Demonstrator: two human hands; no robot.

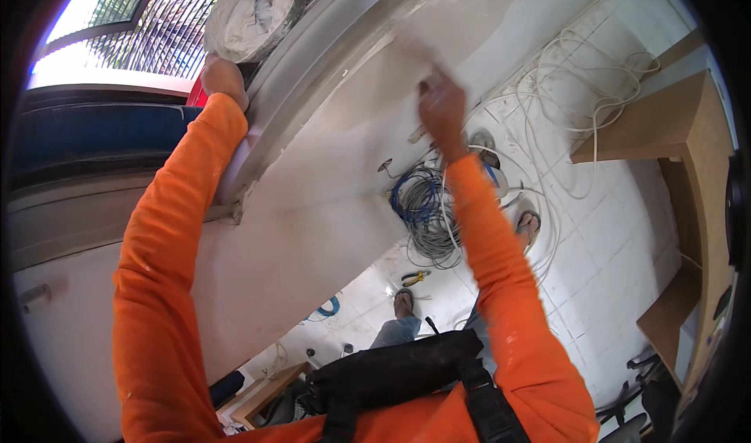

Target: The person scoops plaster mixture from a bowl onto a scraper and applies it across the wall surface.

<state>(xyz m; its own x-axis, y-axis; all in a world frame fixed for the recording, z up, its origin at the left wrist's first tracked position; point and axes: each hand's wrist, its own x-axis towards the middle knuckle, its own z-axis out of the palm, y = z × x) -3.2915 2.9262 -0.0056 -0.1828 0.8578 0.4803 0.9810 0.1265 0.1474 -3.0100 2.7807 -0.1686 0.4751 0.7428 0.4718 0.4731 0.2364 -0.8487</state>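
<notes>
At the window sill, my left hand (223, 79) is closed against the side of a round tub (254, 17) of white paste; its fingertips are hidden. A smeared whitish tool (262, 1) stands in the paste. Reaching up to the wall, my right hand (442, 111) is closed round a putty knife (413, 46) whose blade is blurred by motion. The blade is over a damp, greyish patch of filler (364, 87) on the white wall (305, 208), just below the window frame (289, 75).
Coiled grey and blue cables (426, 212) lie on the tiled floor, with yellow-handled pliers (415, 277) near my foot. Loose white cable (594, 111) spreads at the right, beside a brown wooden desk (688, 130). A black bag (391, 365) is strapped at my waist.
</notes>
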